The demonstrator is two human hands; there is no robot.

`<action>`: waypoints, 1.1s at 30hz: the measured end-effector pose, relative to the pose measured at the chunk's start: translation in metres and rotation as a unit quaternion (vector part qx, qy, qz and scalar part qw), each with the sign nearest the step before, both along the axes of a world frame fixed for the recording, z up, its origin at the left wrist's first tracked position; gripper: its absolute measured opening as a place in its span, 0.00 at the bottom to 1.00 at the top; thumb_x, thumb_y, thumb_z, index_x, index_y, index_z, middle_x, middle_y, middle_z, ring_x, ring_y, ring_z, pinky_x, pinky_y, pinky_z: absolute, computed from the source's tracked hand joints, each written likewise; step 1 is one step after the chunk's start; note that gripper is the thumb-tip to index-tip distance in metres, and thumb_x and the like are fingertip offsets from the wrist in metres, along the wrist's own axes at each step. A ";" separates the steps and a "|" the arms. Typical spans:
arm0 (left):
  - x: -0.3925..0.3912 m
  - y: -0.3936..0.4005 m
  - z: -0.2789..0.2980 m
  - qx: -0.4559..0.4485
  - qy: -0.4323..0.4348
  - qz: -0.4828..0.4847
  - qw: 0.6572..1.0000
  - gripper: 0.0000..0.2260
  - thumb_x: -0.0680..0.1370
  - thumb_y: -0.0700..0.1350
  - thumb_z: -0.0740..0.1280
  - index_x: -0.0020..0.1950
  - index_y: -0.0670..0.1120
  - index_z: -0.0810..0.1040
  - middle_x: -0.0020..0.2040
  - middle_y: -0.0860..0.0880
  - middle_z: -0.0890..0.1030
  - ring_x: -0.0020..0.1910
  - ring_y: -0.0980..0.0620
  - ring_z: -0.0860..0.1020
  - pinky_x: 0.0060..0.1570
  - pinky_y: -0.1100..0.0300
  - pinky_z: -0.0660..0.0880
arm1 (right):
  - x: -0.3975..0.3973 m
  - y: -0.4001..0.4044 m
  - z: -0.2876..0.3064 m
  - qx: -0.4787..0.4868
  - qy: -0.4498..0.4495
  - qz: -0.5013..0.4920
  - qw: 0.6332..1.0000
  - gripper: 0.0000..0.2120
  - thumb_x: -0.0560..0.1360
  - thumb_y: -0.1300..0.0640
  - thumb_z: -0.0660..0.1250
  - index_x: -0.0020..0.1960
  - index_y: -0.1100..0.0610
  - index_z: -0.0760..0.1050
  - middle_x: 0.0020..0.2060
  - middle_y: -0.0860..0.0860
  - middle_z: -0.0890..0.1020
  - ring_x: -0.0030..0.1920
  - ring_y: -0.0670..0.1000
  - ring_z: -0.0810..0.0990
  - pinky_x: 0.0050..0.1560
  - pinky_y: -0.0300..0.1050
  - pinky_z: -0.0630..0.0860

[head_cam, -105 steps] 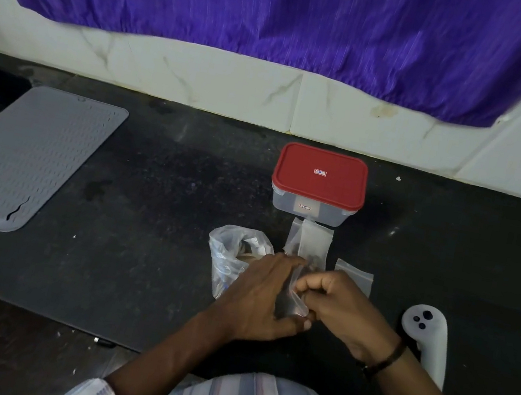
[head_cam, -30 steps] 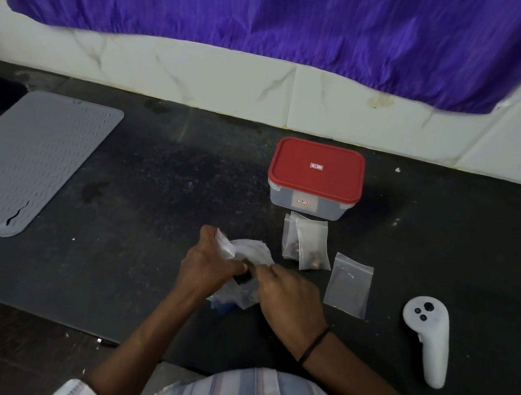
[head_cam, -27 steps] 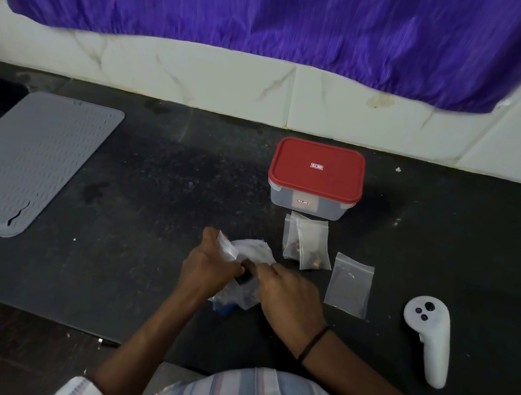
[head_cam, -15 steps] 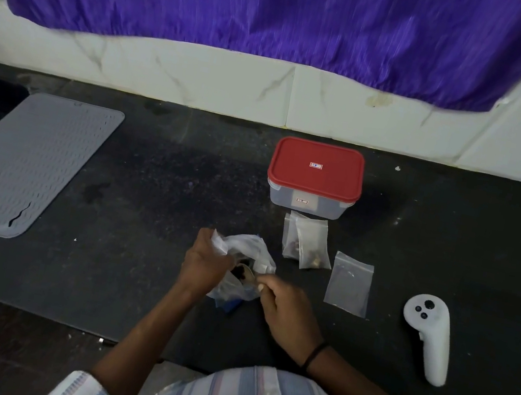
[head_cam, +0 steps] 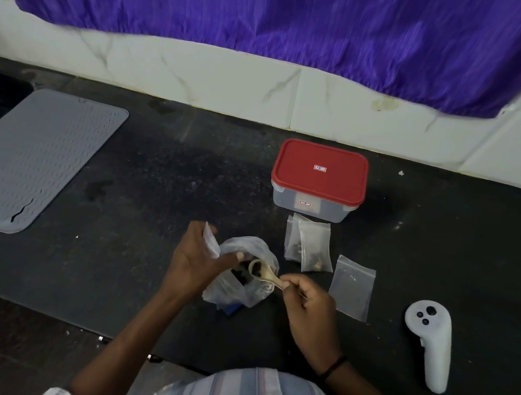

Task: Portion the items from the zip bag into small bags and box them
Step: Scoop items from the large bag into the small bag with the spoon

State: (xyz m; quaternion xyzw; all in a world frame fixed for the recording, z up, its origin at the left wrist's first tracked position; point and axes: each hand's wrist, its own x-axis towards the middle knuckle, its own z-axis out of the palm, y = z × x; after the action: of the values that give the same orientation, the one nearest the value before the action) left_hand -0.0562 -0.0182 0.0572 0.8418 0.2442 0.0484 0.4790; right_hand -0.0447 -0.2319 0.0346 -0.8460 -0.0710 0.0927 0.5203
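Note:
My left hand [head_cam: 195,264] grips the open mouth of a crumpled clear zip bag [head_cam: 237,292] on the black counter, with dark items inside. My right hand [head_cam: 309,305] pinches the handle of a small tan spoon [head_cam: 261,272], whose bowl sits at the bag's mouth. Two filled small bags [head_cam: 310,244] lie overlapped just beyond, in front of a box with a red lid [head_cam: 320,173], which is closed. One flat small clear bag [head_cam: 353,286] lies to the right of my right hand.
A grey ribbed mat [head_cam: 26,156] lies at the left of the counter. A white hand controller [head_cam: 430,342] rests at the right. The tiled wall and a purple curtain [head_cam: 285,10] close off the back. The counter's front edge runs near my body.
Earlier both hands worked a small bag, which now lies by the box. My left hand has since taken the zip bag's mouth, and my right hand has drawn the spoon up to it.

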 end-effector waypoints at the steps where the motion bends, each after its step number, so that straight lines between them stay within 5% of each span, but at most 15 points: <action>1: -0.002 0.001 0.001 0.015 -0.025 0.004 1.000 0.26 0.69 0.53 0.79 0.59 0.51 0.69 0.54 0.51 0.76 0.51 0.52 0.77 0.47 0.53 0.79 | 0.000 -0.002 0.002 0.013 0.003 -0.009 1.000 0.09 0.78 0.60 0.65 0.53 0.51 0.81 0.39 0.43 0.82 0.38 0.41 0.80 0.37 0.33 0.75; 4: -0.008 0.002 0.006 0.051 -0.093 -0.006 0.994 0.24 0.70 0.49 0.79 0.59 0.51 0.70 0.52 0.51 0.76 0.49 0.55 0.77 0.46 0.59 0.77 | -0.003 -0.007 0.012 0.066 0.027 -0.029 0.997 0.10 0.78 0.62 0.65 0.49 0.50 0.82 0.30 0.45 0.80 0.28 0.47 0.74 0.29 0.44 0.71; 7: -0.011 -0.002 0.009 0.075 -0.133 -0.055 0.987 0.24 0.69 0.50 0.79 0.60 0.48 0.71 0.50 0.53 0.76 0.48 0.61 0.76 0.44 0.71 0.72 | -0.006 -0.011 0.034 0.128 0.038 -0.047 0.990 0.10 0.78 0.63 0.64 0.47 0.51 0.82 0.24 0.46 0.74 0.26 0.49 0.68 0.28 0.44 0.65; 12: -0.013 -0.011 0.010 0.102 -0.138 -0.116 0.978 0.28 0.67 0.55 0.77 0.61 0.46 0.72 0.53 0.53 0.77 0.50 0.65 0.75 0.46 0.77 0.69 | -0.005 -0.009 0.081 0.176 0.015 -0.019 0.984 0.10 0.78 0.64 0.65 0.47 0.53 0.83 0.25 0.47 0.73 0.26 0.47 0.68 0.26 0.42 0.65; 18: -0.015 -0.016 0.017 0.099 -0.193 -0.153 0.964 0.28 0.68 0.62 0.71 0.60 0.48 0.72 0.51 0.52 0.77 0.49 0.56 0.77 0.49 0.63 0.74 | -0.010 -0.002 0.101 0.182 0.007 0.012 0.983 0.11 0.78 0.65 0.65 0.46 0.53 0.83 0.24 0.44 0.74 0.26 0.45 0.67 0.26 0.41 0.65; 25: -0.020 -0.012 0.019 0.062 -0.222 -0.149 0.962 0.23 0.69 0.58 0.74 0.55 0.48 0.71 0.47 0.55 0.78 0.45 0.55 0.79 0.42 0.69 0.72 | -0.014 -0.001 0.109 0.166 0.002 0.024 0.986 0.11 0.78 0.65 0.64 0.47 0.53 0.82 0.24 0.43 0.75 0.26 0.45 0.68 0.27 0.41 0.65; 33: -0.021 -0.017 0.017 0.112 -0.205 -0.169 0.958 0.22 0.69 0.60 0.74 0.57 0.56 0.70 0.48 0.58 0.77 0.46 0.57 0.78 0.44 0.58 0.77 | -0.009 0.004 0.117 0.034 -0.089 0.083 0.992 0.08 0.76 0.64 0.67 0.49 0.53 0.83 0.31 0.39 0.79 0.32 0.41 0.77 0.32 0.29 0.69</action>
State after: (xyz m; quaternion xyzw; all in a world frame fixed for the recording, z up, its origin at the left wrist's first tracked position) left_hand -0.0772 -0.0352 0.0738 0.8913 -0.0122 0.1648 0.4223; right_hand -0.0536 -0.2282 0.1518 -0.8240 -0.1900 0.0580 0.5306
